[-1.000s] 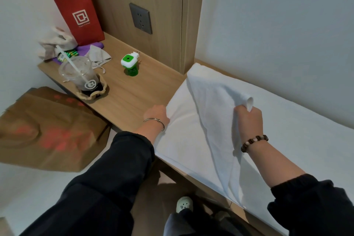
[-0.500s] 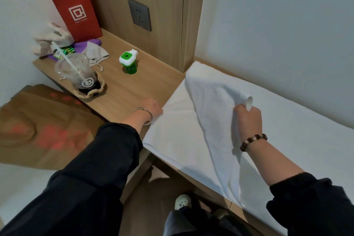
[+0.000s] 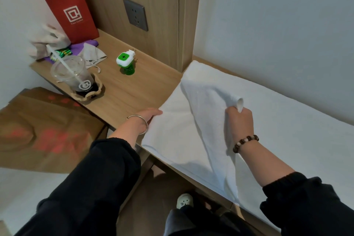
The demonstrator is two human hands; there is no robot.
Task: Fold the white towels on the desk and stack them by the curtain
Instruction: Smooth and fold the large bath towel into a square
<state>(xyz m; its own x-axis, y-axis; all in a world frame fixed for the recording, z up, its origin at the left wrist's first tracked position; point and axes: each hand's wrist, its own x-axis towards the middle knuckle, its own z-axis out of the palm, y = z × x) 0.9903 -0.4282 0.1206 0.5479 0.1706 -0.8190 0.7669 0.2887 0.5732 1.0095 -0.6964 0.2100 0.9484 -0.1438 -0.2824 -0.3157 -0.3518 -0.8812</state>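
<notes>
A white towel point(image 3: 178, 130) lies on the wooden desk point(image 3: 134, 90), its near-left corner hanging a little past the front edge. My left hand point(image 3: 147, 118) sits at the towel's left edge with its fingers tucked under the cloth. My right hand point(image 3: 239, 120) grips a lifted corner of the towel, holding a fold of it up over the flat part. More white cloth point(image 3: 297, 124) spreads along the desk to the right. No curtain is in view.
On the desk's left end stand a red paper bag point(image 3: 67, 5), a plastic cup with a straw point(image 3: 74, 74), a green plug-in device point(image 3: 125, 62) and crumpled cloths point(image 3: 47, 41). A brown paper bag point(image 3: 42, 130) lies below. A wall socket point(image 3: 135, 14) is behind.
My left hand slid left and forward along the towel's left edge, drawing it flatter. My right hand kept its grip on the raised corner, nearly still.
</notes>
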